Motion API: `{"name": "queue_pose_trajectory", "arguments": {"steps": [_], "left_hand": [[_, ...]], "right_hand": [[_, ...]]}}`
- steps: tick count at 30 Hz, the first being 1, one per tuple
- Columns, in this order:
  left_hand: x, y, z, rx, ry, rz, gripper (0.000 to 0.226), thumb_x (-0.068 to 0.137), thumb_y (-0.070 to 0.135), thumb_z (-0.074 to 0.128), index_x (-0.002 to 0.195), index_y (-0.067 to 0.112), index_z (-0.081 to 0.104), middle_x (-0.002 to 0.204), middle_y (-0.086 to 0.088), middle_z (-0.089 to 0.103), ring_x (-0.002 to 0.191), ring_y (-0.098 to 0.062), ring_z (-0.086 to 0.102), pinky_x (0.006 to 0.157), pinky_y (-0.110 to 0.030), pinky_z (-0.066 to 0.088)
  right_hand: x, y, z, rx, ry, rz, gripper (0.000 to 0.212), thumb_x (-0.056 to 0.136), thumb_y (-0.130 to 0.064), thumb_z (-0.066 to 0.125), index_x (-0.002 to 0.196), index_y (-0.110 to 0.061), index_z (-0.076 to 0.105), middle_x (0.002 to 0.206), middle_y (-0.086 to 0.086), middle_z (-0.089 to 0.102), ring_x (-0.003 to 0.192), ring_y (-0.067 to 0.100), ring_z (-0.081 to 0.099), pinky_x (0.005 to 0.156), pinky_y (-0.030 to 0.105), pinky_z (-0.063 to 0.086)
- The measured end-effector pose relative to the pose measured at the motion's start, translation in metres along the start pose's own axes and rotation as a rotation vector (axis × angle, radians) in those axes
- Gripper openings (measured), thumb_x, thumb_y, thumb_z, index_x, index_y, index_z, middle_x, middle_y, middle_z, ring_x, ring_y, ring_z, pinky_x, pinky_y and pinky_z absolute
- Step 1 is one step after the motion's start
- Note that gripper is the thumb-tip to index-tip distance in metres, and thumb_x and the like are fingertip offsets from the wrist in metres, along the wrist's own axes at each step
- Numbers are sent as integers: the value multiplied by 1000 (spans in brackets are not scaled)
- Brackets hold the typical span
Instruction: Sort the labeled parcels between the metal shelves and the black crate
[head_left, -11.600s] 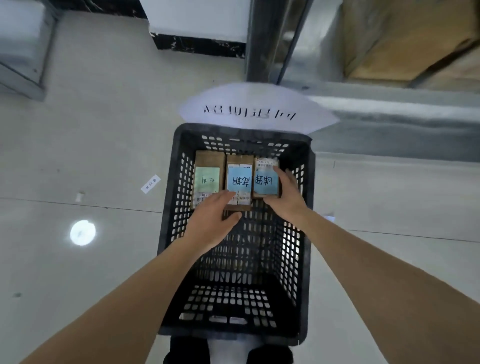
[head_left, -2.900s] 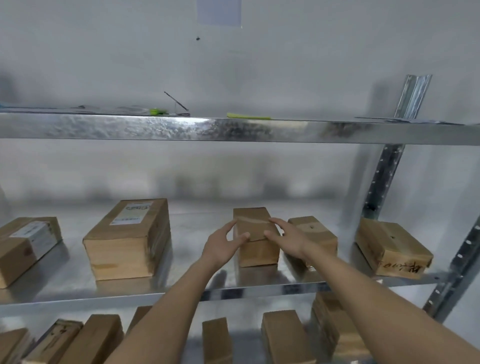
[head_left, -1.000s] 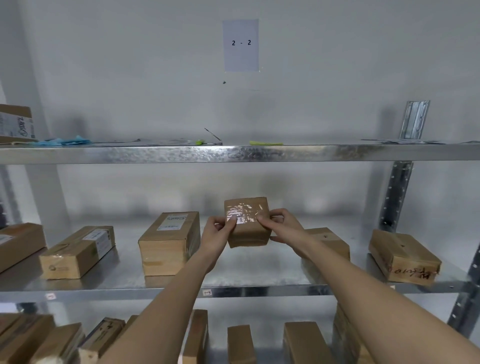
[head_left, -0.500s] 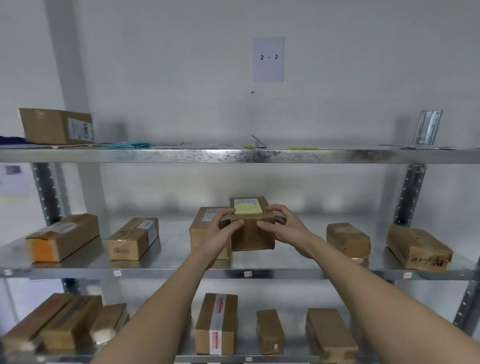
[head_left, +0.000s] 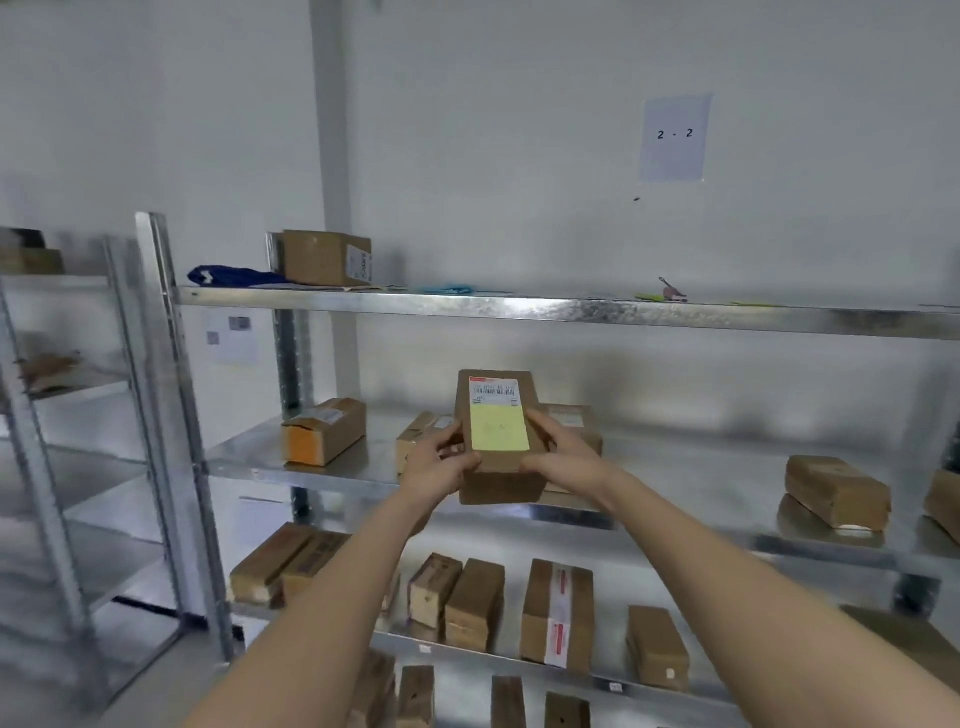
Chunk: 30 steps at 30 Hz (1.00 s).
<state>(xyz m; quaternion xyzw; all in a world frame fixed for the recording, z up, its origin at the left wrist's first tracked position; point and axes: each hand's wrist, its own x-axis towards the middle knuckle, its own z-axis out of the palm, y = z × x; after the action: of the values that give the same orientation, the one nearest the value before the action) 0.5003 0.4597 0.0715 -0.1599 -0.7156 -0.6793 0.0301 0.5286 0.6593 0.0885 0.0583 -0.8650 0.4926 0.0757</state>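
Presently, both hands hold one brown parcel (head_left: 500, 436) in the air in front of the middle shelf (head_left: 675, 470) of the metal rack, its labelled face turned toward the camera. The left hand (head_left: 435, 465) grips the parcel's left edge with curled fingers, thumb over the front lower corner; the right hand (head_left: 563, 460) grips the right edge in like manner. The parcel carries a barcode label (head_left: 493, 391) at its top and a yellow sticker (head_left: 500, 428) just below it; the writing on the sticker is too faint to read. The parcel's lower edge hangs level with the shelf's front lip, clear of it. Behind the hands, two boxes sit on the middle shelf, partly hidden. To the left stands a box with an orange end (head_left: 323, 430), well apart from the held parcel; bare shelf lies between them. To the right, open shelf runs to a taped box (head_left: 836, 498) near the far end. The top shelf (head_left: 571, 310) bears a carton (head_left: 327, 258) and a blue cloth (head_left: 234, 275). The lower shelf holds a row of boxes (head_left: 557, 616) standing close together. A paper sign (head_left: 674, 137) reading 2 - 2 is fixed to the wall.
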Motion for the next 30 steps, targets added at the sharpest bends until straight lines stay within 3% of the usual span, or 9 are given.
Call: {"name": "queue_pose_trajectory", "arguments": {"steps": [3, 5, 7, 13, 16, 19, 22, 26, 30], "left_hand": [[-23, -7, -67, -29, 95, -51, 52, 90, 8, 70, 136, 27, 56, 118, 5, 65, 107, -13, 63, 88, -34, 58], [-41, -13, -115, -5, 170, -69, 52, 88, 11, 72, 137, 21, 58, 125, 3, 62, 118, -19, 59, 99, -45, 52], [-57, -20, -162, -3, 251, -81, 49, 88, 12, 73, 135, 18, 60, 128, -2, 64, 119, -22, 60, 102, -45, 50], [-108, -38, -290, -98, 437, -156, 37, 93, 14, 68, 129, 19, 63, 116, -3, 71, 105, -18, 69, 82, -41, 61], [-128, -51, -352, -99, 529, -193, 35, 93, 19, 68, 128, 24, 64, 113, -6, 73, 106, -18, 68, 75, -36, 61], [-143, -65, -411, -45, 593, -229, 33, 94, 22, 65, 126, 30, 65, 112, -1, 73, 107, -13, 66, 67, -29, 58], [-148, -81, -472, 22, 639, -266, 36, 92, 24, 66, 127, 33, 65, 114, 2, 72, 111, -14, 64, 87, -39, 57], [-135, -92, -549, 111, 661, -311, 36, 94, 26, 63, 129, 36, 62, 121, 3, 68, 114, -14, 61, 86, -35, 53], [-108, -110, -620, 149, 685, -367, 40, 93, 34, 66, 132, 30, 61, 126, 2, 65, 119, -18, 57, 100, -41, 49]], "right_hand": [[5, -28, 60, 36, -88, -36, 78, 93, -10, 66, 157, -40, 32, 150, -7, 46, 128, 12, 43, 98, 26, 42], [11, -46, 105, 51, -147, -63, 79, 92, -16, 72, 157, -37, 33, 144, -9, 49, 125, 11, 46, 92, 22, 42], [18, -63, 152, 42, -207, -96, 87, 85, -27, 83, 156, -34, 33, 142, -9, 49, 126, 11, 46, 91, 20, 43], [42, -114, 295, 31, -341, -184, 106, 60, -47, 97, 148, -34, 40, 134, -15, 56, 127, 9, 52, 109, 34, 46], [60, -135, 371, -14, -410, -252, 126, 43, -70, 93, 151, -35, 37, 141, -15, 53, 129, 8, 50, 112, 41, 45], [76, -156, 444, -50, -467, -274, 136, 39, -74, 91, 155, -31, 33, 144, -13, 49, 130, 10, 48, 111, 40, 44], [99, -174, 515, -34, -510, -306, 135, 37, -75, 93, 152, -35, 36, 142, -11, 50, 128, 9, 51, 109, 39, 47], [146, -196, 603, -14, -567, -294, 138, 29, -81, 91, 149, -41, 36, 139, -8, 52, 124, 12, 55, 107, 38, 50], [195, -211, 672, -66, -606, -278, 138, 30, -85, 86, 150, -49, 28, 142, -3, 41, 129, 17, 49, 110, 43, 47]]}}
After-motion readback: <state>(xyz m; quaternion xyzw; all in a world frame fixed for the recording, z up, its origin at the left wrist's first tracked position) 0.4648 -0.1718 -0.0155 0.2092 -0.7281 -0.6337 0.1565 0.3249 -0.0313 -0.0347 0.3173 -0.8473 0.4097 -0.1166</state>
